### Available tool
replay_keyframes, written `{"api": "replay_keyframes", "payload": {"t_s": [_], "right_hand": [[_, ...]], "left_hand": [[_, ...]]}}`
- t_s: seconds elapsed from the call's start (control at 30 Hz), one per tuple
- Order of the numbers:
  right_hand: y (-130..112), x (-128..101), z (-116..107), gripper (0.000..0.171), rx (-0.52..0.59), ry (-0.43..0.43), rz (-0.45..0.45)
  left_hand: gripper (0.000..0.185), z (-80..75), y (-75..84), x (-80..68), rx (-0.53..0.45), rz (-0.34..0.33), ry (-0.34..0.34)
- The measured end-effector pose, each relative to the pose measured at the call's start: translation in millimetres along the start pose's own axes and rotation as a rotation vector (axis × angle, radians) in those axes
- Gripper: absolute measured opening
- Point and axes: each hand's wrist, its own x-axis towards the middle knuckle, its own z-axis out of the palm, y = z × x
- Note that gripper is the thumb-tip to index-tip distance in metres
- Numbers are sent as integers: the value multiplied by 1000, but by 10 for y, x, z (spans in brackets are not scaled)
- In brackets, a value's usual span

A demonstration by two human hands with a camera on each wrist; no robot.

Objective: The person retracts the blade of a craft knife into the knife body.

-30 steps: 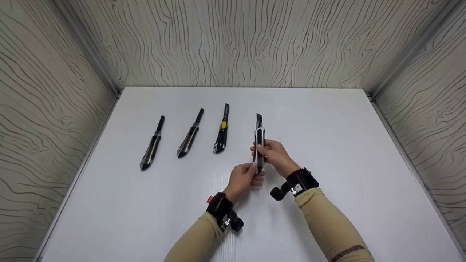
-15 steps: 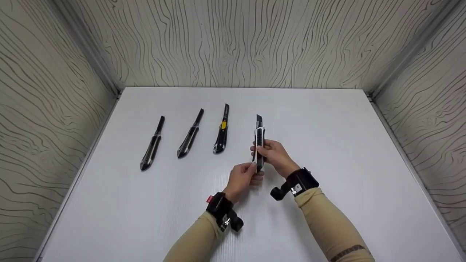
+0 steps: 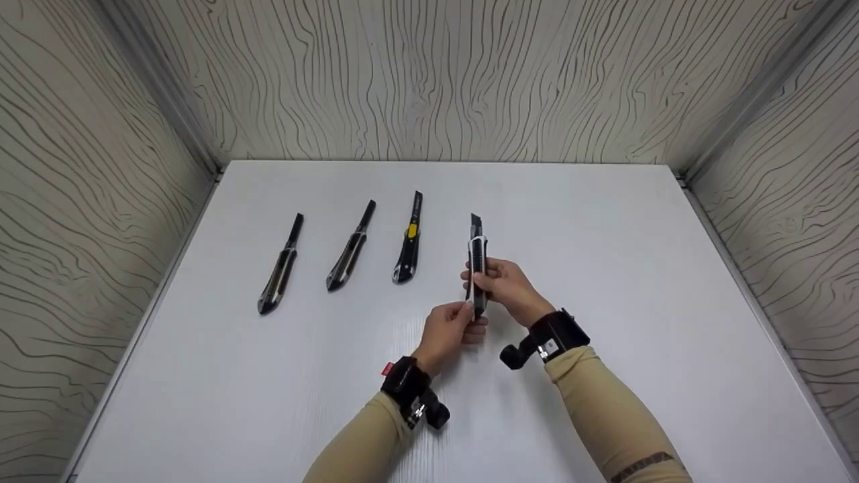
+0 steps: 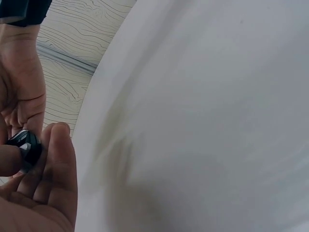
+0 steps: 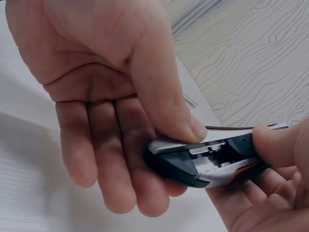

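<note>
A snap-off utility knife (image 3: 478,252) with a white-and-black handle is held between both hands, its blade (image 3: 476,225) pointing away from me. My right hand (image 3: 513,290) grips the handle from the right, thumb over the ribbed slider. At the butt end, my left hand (image 3: 444,332) pinches the knife between thumb and fingers. In the right wrist view, the right thumb sits against the slider (image 5: 239,146), and the left thumb presses beside the dark end cap (image 5: 176,166). Only the butt of the knife (image 4: 26,147) shows in the left wrist view; the blade is hidden there.
Three more utility knives lie on the white table (image 3: 624,268): a black one with a yellow slider (image 3: 407,251), a dark slim one (image 3: 347,258) and a similar one (image 3: 278,278) farther left. Wood-patterned walls (image 3: 429,80) enclose the back and both sides.
The held knife's blade end has dipped slightly toward me and to the left. Both hands keep nearly the same place and hold. The three knives on the table have not moved.
</note>
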Motion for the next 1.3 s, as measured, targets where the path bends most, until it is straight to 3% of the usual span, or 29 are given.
{"api": "replay_keyframes", "payload": {"t_s": [0.53,0.8,1.3], "right_hand": [[3,28,0,39,24,25,-7],[39,48,7,44,98,38,-2],[46,5,18,43,70,56,31]], "left_hand": [[39,-44,-16,-16,-19,12,-68],[38,-35,-8,3,-22,41,-45],[36,15,-30,12,-3,30,-21]]}}
